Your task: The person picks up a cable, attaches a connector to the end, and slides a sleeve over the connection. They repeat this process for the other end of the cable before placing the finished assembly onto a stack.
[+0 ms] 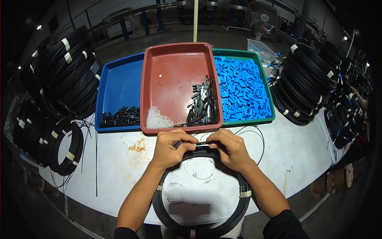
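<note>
My left hand (pixel 170 148) and my right hand (pixel 230 146) meet in front of the red tray, each in a pinch. Between their fingertips is a small, slim black-and-white cable connector (pixel 203 144), held level from both ends; the fingers partly cover it. Right below lies a coil of black cable (pixel 158 205), bound with pale tape, on the white table (pixel 195 179) and reaching over its front edge. A thin loose cable (pixel 263 145) loops out to the right of my right hand.
A red tray (pixel 175 44) holds clear bits and black connector parts. It stands between a blue tray (pixel 104 79) of black pieces and a green tray (pixel 270 105) of blue clips. Stacked cable coils flank them left (pixel 71 75) and right (pixel 306 83).
</note>
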The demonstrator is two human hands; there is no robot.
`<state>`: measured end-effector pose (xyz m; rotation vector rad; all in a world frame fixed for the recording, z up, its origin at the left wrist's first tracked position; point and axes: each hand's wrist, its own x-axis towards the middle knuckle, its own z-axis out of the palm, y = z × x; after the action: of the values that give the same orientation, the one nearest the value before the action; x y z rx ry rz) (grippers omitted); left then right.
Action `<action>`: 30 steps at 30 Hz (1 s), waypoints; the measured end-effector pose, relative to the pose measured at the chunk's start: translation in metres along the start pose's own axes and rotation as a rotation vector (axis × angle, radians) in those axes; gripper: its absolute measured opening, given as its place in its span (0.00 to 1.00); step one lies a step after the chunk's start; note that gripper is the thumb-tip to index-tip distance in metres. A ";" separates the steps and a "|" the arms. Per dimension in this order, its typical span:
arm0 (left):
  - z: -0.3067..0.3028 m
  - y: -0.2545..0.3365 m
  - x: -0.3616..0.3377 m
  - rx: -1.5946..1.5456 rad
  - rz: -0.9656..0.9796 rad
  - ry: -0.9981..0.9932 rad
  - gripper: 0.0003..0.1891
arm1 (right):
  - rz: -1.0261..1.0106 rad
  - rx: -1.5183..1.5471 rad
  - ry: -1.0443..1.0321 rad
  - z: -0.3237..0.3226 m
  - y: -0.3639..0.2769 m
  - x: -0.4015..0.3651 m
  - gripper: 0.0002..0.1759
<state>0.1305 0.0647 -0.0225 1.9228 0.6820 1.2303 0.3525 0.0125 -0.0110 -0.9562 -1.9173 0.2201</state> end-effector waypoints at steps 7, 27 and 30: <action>0.003 0.005 0.001 0.008 -0.033 -0.014 0.11 | -0.002 0.045 -0.012 0.002 0.001 -0.002 0.10; 0.001 0.003 0.000 -0.228 -0.174 -0.083 0.15 | -0.010 0.047 -0.029 0.003 -0.004 0.000 0.10; 0.002 0.007 0.000 -0.066 -0.155 -0.086 0.12 | -0.005 0.036 -0.046 0.003 -0.001 -0.003 0.11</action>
<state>0.1329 0.0604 -0.0176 1.8212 0.7219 1.0560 0.3505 0.0108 -0.0140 -0.9291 -1.9512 0.2749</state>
